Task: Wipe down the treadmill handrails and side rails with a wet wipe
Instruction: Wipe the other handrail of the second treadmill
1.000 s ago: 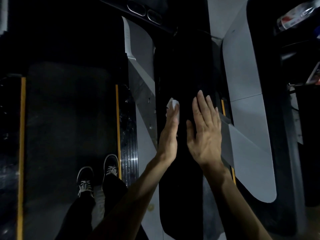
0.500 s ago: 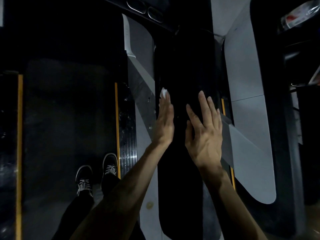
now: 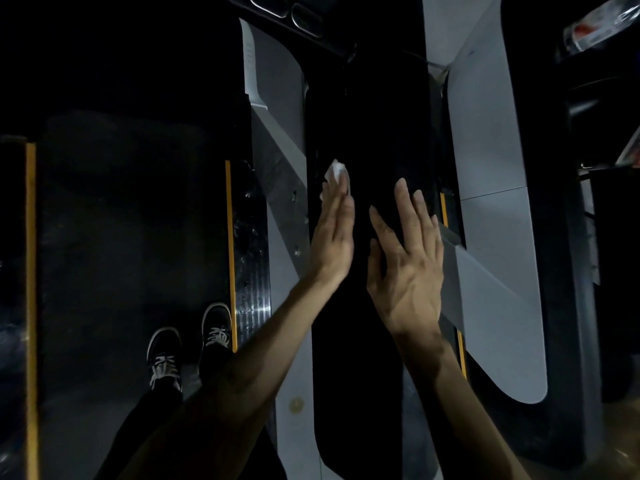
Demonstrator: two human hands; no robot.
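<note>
Both of my hands are on one long black padded handrail (image 3: 367, 341) that runs away from me down the middle of the view. My left hand (image 3: 334, 233) lies with fingers straight and held together, pressing one crumpled white wet wipe (image 3: 335, 173) flat against the left edge of the rail; the wipe shows only past my fingertips, the rest is hidden under the hand. My right hand (image 3: 408, 261) rests on the same rail just beside the left, apart from it, fingers straight and slightly spread, holding nothing. Two grey metal side panels flank the rail: one on the left (image 3: 280, 174) and one larger on the right (image 3: 495, 237). Left of these lies the dark treadmill belt (image 3: 128, 237), edged by two yellow stripes (image 3: 228, 237). My two black lace-up shoes (image 3: 188, 344) stand on the belt's near right side. Lighting is dim; surface detail of the rail is too dark to tell.
</note>
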